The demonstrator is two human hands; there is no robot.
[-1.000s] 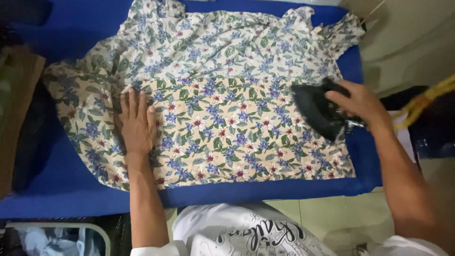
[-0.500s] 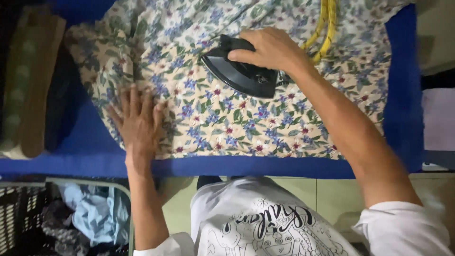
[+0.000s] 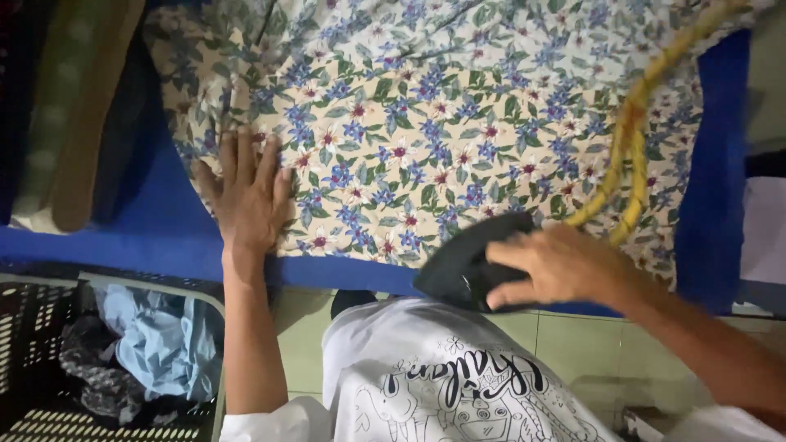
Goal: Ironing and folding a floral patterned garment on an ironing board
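A floral garment [image 3: 458, 123], cream with blue flowers and green leaves, lies spread over a blue-covered ironing surface [image 3: 155, 237]. My left hand [image 3: 246, 192] rests flat on the garment's lower left edge, fingers spread. My right hand [image 3: 565, 266] grips the handle of a dark clothes iron [image 3: 471, 266], which sits at the garment's near edge, by the front of the board. The iron's yellow cord [image 3: 630, 131] runs up and away across the cloth to the upper right.
A stack of folded clothes [image 3: 74, 106] lies at the left end of the board. Below it on the floor stands a dark laundry basket [image 3: 33, 327] holding light blue and dark garments. My white printed shirt [image 3: 442, 385] fills the bottom centre above a tiled floor.
The iron has travelled from the garment's right side to its upper middle, then down to the near edge. My left hand has stayed flat on the cloth. The view has shifted closer.
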